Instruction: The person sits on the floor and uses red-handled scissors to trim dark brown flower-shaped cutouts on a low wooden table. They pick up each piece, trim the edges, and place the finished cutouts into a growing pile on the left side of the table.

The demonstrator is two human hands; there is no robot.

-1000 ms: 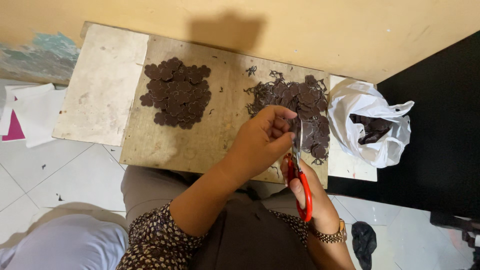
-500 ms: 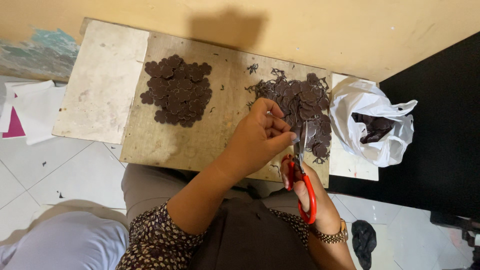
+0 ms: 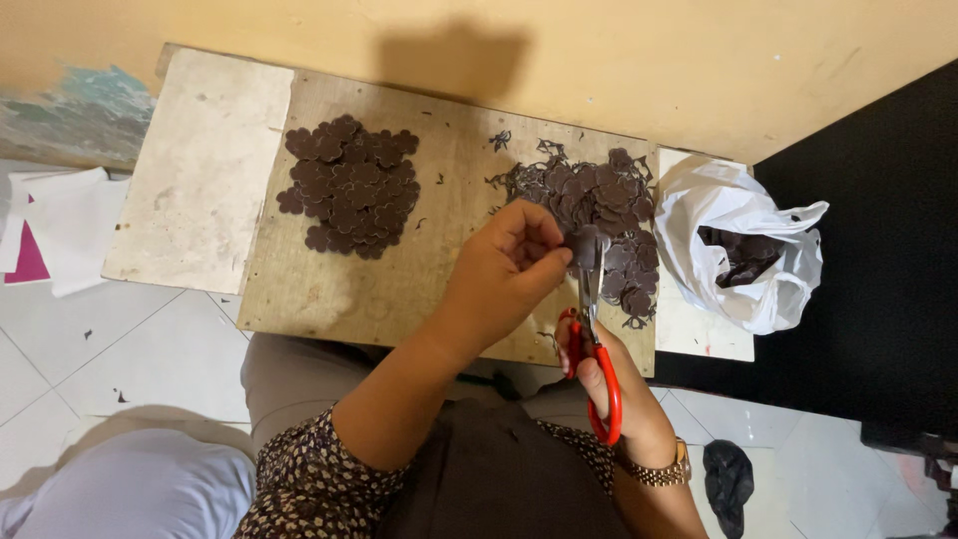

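1. We see a worn wooden board (image 3: 329, 289) bearing flat, dark brown, flower-shaped cutouts: a neat pile (image 3: 349, 185) and a ragged heap (image 3: 599, 215)
2. Left hand (image 3: 504, 274), fingers pinched shut on one small dark piece (image 3: 582, 245) above the board's near edge
3. Right hand (image 3: 614, 384) closed through the red handles of scissors (image 3: 591, 339), blades at the piece
4. Crumpled white bag (image 3: 743, 255) holding dark scraps

Soft, even indoor light fills the view, bright enough to show colours plainly. A blurred dark shadow lies on the yellow wall (image 3: 699, 60) just above the wooden board (image 3: 329, 289). The white plastic bag (image 3: 738, 250) right of the board is nearly washed out. Focus is fairly sharp mid-frame; the lower corners look softer.
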